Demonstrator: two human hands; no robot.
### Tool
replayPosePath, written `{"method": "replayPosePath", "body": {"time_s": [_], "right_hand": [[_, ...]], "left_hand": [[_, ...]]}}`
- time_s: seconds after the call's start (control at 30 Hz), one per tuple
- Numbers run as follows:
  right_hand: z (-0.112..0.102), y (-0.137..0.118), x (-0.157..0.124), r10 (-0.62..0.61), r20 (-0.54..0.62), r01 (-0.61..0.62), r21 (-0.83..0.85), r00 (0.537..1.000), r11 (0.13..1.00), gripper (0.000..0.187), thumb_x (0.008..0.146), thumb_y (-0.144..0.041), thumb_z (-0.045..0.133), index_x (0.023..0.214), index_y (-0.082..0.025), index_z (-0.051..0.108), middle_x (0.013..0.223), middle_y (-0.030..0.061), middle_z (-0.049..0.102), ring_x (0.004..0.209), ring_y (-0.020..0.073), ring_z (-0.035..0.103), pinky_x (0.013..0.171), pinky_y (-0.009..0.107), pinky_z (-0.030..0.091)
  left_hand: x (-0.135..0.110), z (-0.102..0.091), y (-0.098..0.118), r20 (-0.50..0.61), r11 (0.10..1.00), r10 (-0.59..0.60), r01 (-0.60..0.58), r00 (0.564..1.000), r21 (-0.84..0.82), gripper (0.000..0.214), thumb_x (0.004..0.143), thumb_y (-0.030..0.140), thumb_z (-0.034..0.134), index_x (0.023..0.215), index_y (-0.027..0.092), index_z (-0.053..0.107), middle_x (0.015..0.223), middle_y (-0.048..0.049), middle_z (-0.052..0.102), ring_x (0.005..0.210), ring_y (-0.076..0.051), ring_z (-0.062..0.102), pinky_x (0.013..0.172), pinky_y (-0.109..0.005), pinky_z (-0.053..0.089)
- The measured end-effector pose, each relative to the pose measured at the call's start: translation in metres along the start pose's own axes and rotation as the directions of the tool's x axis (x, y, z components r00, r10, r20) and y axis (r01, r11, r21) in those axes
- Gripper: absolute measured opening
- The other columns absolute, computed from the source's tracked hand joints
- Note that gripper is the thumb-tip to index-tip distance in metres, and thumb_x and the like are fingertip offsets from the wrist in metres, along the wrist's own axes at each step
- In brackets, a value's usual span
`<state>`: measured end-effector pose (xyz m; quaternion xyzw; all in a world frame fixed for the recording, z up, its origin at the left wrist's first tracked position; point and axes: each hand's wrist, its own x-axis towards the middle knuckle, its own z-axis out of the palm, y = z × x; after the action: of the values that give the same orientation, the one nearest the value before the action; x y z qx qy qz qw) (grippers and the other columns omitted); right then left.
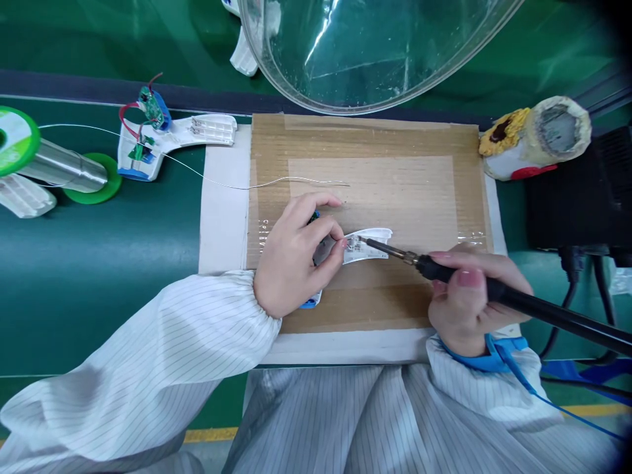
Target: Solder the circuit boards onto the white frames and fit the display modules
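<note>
In the head view, a white plastic holder (368,245) is being pinched by the fingers of the left hand (291,263) near the middle of a cardboard mat (395,141), while a soldering iron (518,306) is being gripped by the curled fingers of the right hand (469,296), its tip being held at the holder's metal contacts.

Your left hand (296,257) grips a white plastic housing (368,245) — your right hand (469,296) holds a soldering iron (518,306), tip at the housing's metal contacts (352,245).

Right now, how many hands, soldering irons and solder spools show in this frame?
Hands: 2 (left hand, right hand)
Soldering irons: 1
Solder spools: 1
Total: 4
</note>
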<state>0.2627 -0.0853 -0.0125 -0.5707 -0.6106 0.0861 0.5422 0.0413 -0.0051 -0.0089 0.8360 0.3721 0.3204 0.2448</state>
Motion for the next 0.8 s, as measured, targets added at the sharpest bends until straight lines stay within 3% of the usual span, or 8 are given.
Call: {"method": "replayPosePath", "body": {"time_s": [0.1, 0.2, 0.27, 0.33, 0.5, 0.6, 0.7, 0.8], "right_hand": [[0.004, 0.001, 0.004, -0.064, -0.149, 0.071, 0.045, 0.987, 0.996, 0.024, 0.105, -0.042, 0.059, 0.105, -0.025, 0.075, 0.078, -0.0028, 0.071, 0.048, 0.0089, 0.059, 0.048, 0.025, 0.047], [0.007, 0.002, 0.008, 0.055, 0.15, -0.053, -0.017, 0.987, 0.998, 0.029, 0.101, -0.031, 0.066, 0.13, -0.029, 0.066, 0.115, 0.0016, 0.078, 0.096, 0.0171, 0.078, 0.088, 0.032, 0.063], [0.009, 0.004, 0.01, 0.046, 0.364, -0.027, -0.056, 0.93, 0.998, 0.047, 0.095, -0.025, 0.074, 0.139, -0.029, 0.059, 0.13, 0.0036, 0.075, 0.125, 0.0217, 0.07, 0.109, 0.038, 0.057], [0.011, 0.008, 0.011, -0.001, 0.457, 0.043, -0.08, 0.89, 0.996, 0.059, 0.091, -0.024, 0.079, 0.144, -0.028, 0.054, 0.137, 0.0046, 0.072, 0.131, 0.0222, 0.067, 0.11, 0.037, 0.057], [0.011, 0.01, 0.007, -0.127, 0.398, 0.191, -0.125, 0.909, 0.974, 0.063, 0.091, -0.024, 0.08, 0.147, -0.028, 0.051, 0.135, 0.0047, 0.073, 0.117, 0.0224, 0.074, 0.096, 0.029, 0.065], [0.013, 0.009, 0.002, -0.236, 0.353, 0.303, -0.147, 0.905, 0.942, 0.055, 0.095, -0.025, 0.074, 0.146, -0.026, 0.053, 0.127, 0.0042, 0.077, 0.104, 0.022, 0.079, 0.091, 0.026, 0.066], [0.019, 0.012, -0.003, -0.268, 0.327, 0.306, -0.07, 0.906, 0.949, 0.05, 0.097, -0.03, 0.071, 0.144, -0.023, 0.054, 0.13, 0.0055, 0.075, 0.107, 0.0236, 0.077, 0.092, 0.026, 0.066], [0.023, 0.017, -0.006, -0.275, 0.282, 0.294, -0.028, 0.919, 0.955, 0.051, 0.097, -0.034, 0.07, 0.144, -0.024, 0.054, 0.134, 0.0058, 0.073, 0.115, 0.0261, 0.074, 0.093, 0.028, 0.066]], "left_hand": [[0.0, 0.0, 0.0, 0.002, 1.0, -0.001, 0.001, 1.0, -0.005, 0.009, 0.095, 0.013, 0.061, 0.088, 0.017, 0.064, 0.128, -0.0154, 0.063, 0.123, -0.027, 0.06, 0.106, -0.044, 0.047], [-0.001, 0.001, 0.0, 0.004, 1.0, -0.006, 0.006, 1.0, -0.008, 0.008, 0.095, 0.012, 0.061, 0.089, 0.017, 0.064, 0.128, -0.015, 0.063, 0.123, -0.027, 0.059, 0.106, -0.045, 0.047], [-0.001, 0.001, 0.0, 0.007, 1.0, -0.01, 0.01, 1.0, -0.012, 0.008, 0.095, 0.012, 0.061, 0.09, 0.017, 0.064, 0.129, -0.0145, 0.063, 0.123, -0.027, 0.059, 0.106, -0.045, 0.047], [0.0, 0.001, 0.0, 0.005, 1.0, -0.013, 0.014, 1.0, -0.021, 0.007, 0.095, 0.013, 0.061, 0.09, 0.018, 0.064, 0.129, -0.0141, 0.062, 0.123, -0.027, 0.059, 0.106, -0.046, 0.047], [0.0, -0.011, -0.007, 0.049, 0.988, -0.012, 0.02, 0.999, -0.151, 0.005, 0.096, 0.016, 0.061, 0.099, 0.018, 0.064, 0.138, -0.0158, 0.058, 0.132, -0.027, 0.056, 0.113, -0.046, 0.046], [0.002, -0.035, -0.019, 0.281, 0.945, -0.114, 0.192, 0.953, -0.266, 0.035, 0.096, 0.035, 0.068, 0.126, 0.019, 0.058, 0.132, -0.0145, 0.064, 0.122, -0.026, 0.063, 0.102, -0.041, 0.055], [0.011, -0.078, -0.035, 0.569, 0.893, -0.242, 0.41, 0.786, -0.186, 0.045, 0.094, 0.059, 0.063, 0.114, 0.018, 0.063, 0.092, -0.0052, 0.072, 0.078, -0.019, 0.07, 0.064, -0.028, 0.058], [0.027, -0.143, -0.052, 0.519, 0.901, -0.365, 0.435, 0.773, -0.014, 0.059, 0.088, 0.075, 0.062, 0.096, 0.017, 0.068, 0.069, -0.001, 0.065, 0.054, -0.016, 0.061, 0.047, -0.025, 0.05]]}}
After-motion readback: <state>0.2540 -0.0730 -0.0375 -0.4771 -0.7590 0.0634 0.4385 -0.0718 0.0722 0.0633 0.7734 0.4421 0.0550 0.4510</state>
